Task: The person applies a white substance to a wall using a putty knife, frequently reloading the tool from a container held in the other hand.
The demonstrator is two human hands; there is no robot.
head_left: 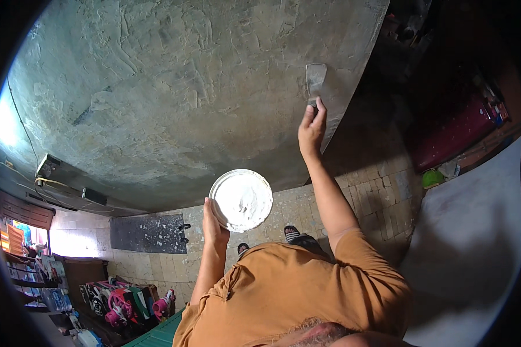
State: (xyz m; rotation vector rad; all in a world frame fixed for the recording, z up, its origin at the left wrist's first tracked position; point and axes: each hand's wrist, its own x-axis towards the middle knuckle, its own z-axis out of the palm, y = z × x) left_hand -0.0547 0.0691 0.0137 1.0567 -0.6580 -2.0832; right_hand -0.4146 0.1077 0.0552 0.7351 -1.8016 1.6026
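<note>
My left hand [213, 225] grips the side of a round white tub [241, 171] from below left, its thumb up along the wall. Thick white putty [248, 199] fills the tub and coats its inside. Higher up and to the right, my right hand [312, 132] is closed round the dark handle of a putty knife [315, 81]. The knife's wide blade lies against the grey wall [173, 87], close to the wall's right edge. Uneven trowel ridges and pale patches cover the wall. My fingers hide most of the handle.
An electrical box [47, 166] with loose cables sits low on the wall at left. A dark speckled mat [147, 233] lies on the tiled floor [376, 202]. Children's ride-on toys [121, 303] crowd the lower left. At right are a dark red cabinet [451, 133] and a pale surface [463, 243].
</note>
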